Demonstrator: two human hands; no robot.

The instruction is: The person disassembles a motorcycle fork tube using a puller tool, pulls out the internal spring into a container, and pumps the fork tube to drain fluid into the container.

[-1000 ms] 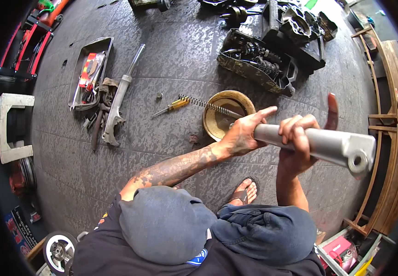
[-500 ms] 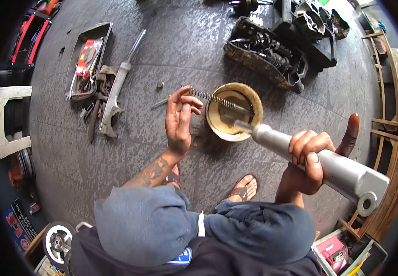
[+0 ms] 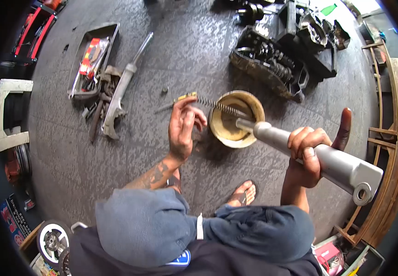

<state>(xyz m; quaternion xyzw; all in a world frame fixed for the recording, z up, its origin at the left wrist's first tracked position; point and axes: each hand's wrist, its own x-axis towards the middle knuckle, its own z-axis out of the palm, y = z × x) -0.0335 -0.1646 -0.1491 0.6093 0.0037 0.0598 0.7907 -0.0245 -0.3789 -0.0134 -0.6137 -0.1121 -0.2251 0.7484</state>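
Observation:
My right hand (image 3: pixel 310 149) is wrapped round a silver motorcycle fork leg (image 3: pixel 341 168), its thumb sticking up and darkly stained. The leg slants down to the left, and the end of its narrow tube (image 3: pixel 246 124) is over a round yellowish tub (image 3: pixel 216 129). A long coil spring (image 3: pixel 222 107) stretches across the tub's opening; its far end near the tube is hard to make out. At the spring's left end is my left hand (image 3: pixel 183 131), fingers curled and pinching it. Dark residue shows inside the tub.
Another fork leg (image 3: pixel 118 99) lies on the floor at left, beside a tray (image 3: pixel 75 95) of tools and parts. An opened engine case (image 3: pixel 268 69) sits beyond the tub. A wooden frame (image 3: pixel 394 152) runs along the right. A thin rod (image 3: pixel 164 107) and small cap (image 3: pixel 165 89) are on the floor.
The view has shifted slightly, so the tub and floor items appear lower and further right. The fork leg's wide end has moved a little left. Both hands keep their holds.

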